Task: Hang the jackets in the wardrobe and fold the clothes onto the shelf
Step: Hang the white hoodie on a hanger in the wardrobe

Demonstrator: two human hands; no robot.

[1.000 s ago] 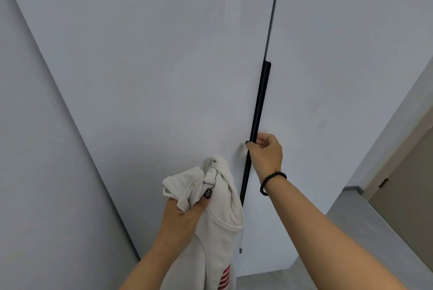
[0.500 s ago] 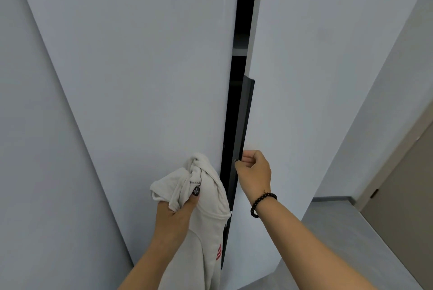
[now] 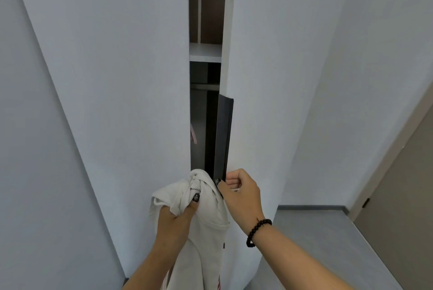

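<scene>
The wardrobe (image 3: 206,111) interior is mostly hidden behind its doors; a shelf (image 3: 205,52) shows through the gap. Left hand (image 3: 174,221) grips the white jacket (image 3: 206,231), right hand (image 3: 241,192) grips the door's black handle (image 3: 222,135), grey floor (image 3: 328,243) beyond

Two pale grey wardrobe doors (image 3: 117,78), one long black door handle (image 3: 222,137), one white interior shelf (image 3: 205,52), one white cotton garment (image 3: 206,214), two hands (image 3: 241,191), one dark beaded bracelet (image 3: 257,231).

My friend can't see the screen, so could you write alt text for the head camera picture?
A person's right hand grips the long black handle of a pale grey wardrobe door, which stands partly open on a white shelf inside. The left hand holds a bunched white fabric garment.
</scene>
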